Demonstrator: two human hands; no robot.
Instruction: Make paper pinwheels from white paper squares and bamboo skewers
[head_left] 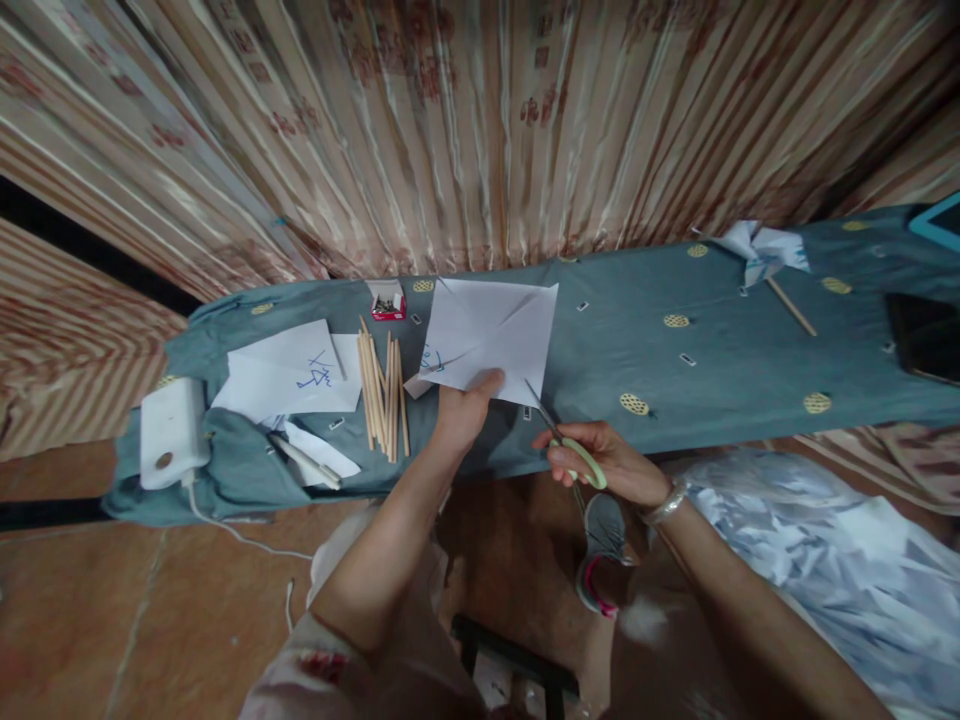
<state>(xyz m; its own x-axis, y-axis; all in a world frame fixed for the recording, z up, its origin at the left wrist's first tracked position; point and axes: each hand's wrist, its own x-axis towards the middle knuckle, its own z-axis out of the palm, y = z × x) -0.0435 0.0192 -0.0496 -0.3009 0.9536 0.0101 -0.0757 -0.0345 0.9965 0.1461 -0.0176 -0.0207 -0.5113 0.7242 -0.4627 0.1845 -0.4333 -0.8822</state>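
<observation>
Bare forearms (394, 560) come first, leading to the grip: the left hand (466, 410) pinches the near edge of a white sheet (487, 315), while the right hand (600, 462) is closed round green-handled scissors (555, 430), tip at its near right corner. Diagonal lines mark it, cuts or creases I can't tell; partway worked, I'd judge, flat and stickless. Farther out, loose sticks (394, 400) and papers (270, 370) lie unjoined; one pinwheel (761, 255) sits assembled on the counter (600, 350).

White paper (499, 325), pale-green scissor handles (589, 456), teal pineapple-patterned cloth (615, 345)
</observation>
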